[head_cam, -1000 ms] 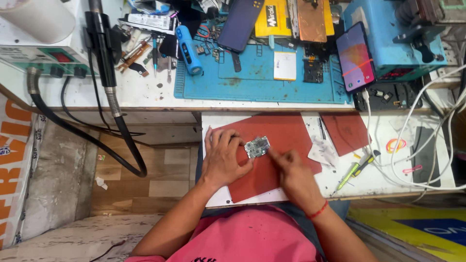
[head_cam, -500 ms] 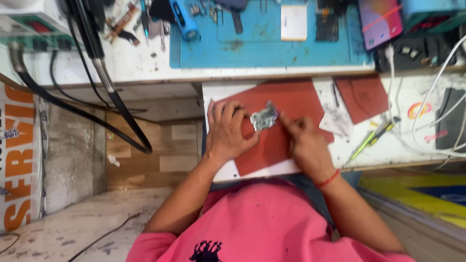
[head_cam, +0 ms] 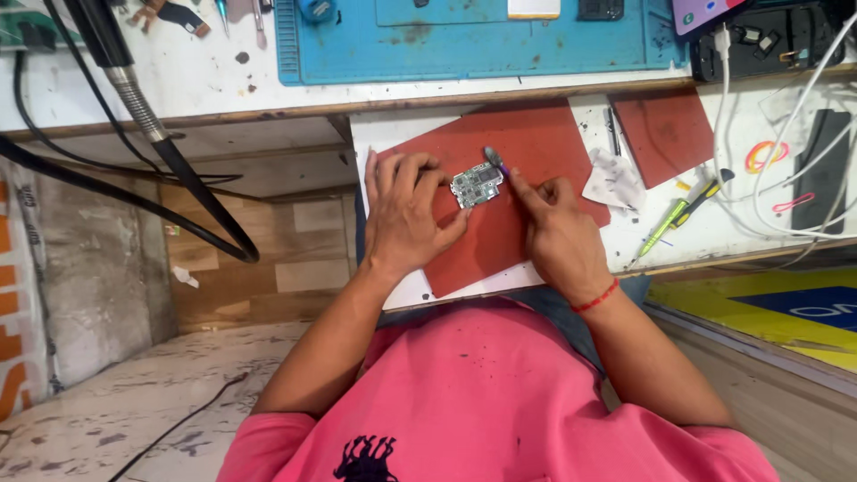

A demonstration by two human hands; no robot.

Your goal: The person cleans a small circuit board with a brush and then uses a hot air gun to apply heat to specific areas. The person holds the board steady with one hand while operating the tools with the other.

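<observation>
Lit phone screen [head_cam: 705, 11] – top right edge, pink-purple; orange-and-white sign [head_cam: 16, 295] – far left; yellow-and-blue printed panel [head_cam: 777, 312] – lower right.
</observation>
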